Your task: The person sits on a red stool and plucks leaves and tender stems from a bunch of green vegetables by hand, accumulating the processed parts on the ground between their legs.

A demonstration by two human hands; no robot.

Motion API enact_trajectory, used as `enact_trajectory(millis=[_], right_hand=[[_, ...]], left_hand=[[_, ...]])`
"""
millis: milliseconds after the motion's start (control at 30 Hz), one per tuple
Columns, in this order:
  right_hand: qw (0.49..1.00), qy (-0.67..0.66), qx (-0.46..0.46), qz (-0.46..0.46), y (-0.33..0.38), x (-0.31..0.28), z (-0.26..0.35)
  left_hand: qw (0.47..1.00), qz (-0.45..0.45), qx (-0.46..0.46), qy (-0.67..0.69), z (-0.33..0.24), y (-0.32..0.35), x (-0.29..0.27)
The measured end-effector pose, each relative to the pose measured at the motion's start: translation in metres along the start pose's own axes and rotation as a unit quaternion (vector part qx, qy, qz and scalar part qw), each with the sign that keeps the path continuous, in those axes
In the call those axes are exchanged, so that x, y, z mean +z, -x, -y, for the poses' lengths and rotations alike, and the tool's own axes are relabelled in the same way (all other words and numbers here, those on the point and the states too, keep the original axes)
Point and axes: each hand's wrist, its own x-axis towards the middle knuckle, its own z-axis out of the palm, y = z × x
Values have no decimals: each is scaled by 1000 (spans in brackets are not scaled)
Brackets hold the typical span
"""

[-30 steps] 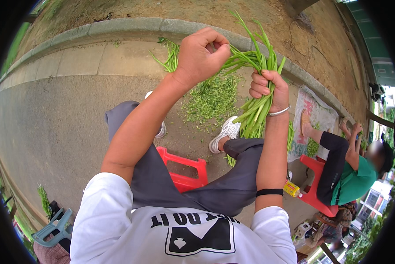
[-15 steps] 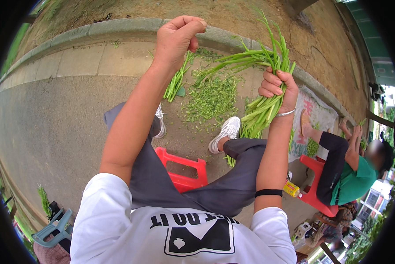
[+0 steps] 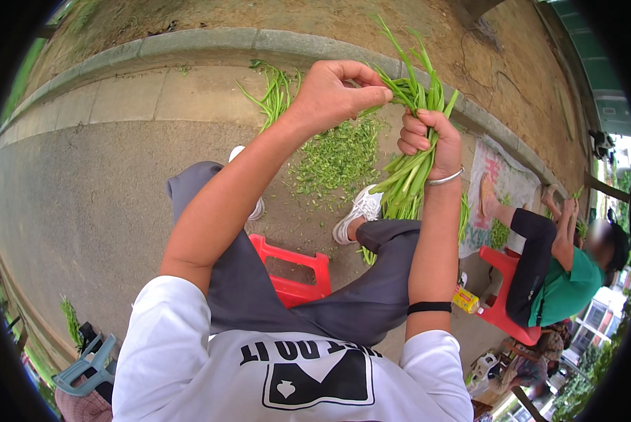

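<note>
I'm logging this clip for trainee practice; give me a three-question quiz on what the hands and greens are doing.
1. True or false: the right hand grips a bundle of green stalks.
2. What is the left hand doing? A) resting on the red stool B) pinching at the top of the bundle C) holding a bottle
3. What lies on the pavement beyond the person's shoes?

Key: 1. True. 2. B. 3. A scatter of green trimmings and a small pile of loose stalks.
</note>
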Motion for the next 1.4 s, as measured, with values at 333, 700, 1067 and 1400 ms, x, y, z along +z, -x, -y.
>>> enact_trajectory(millis=[333,700,1067,1400], right_hand=[[997,55,-2,-52,-1,5,-6],[998,45,-8,-33,-1,2,-3],[1000,21,7,-19,-3,5,-5],[999,28,33,-14,-6,10,-8]], left_hand=[[999,-9,-22,36,9,-2,1],[1000,-5,11,-10,12,0,6],[992,0,79,-102,13,0,-1],[931,-71,231,-274,17,-3,-3]])
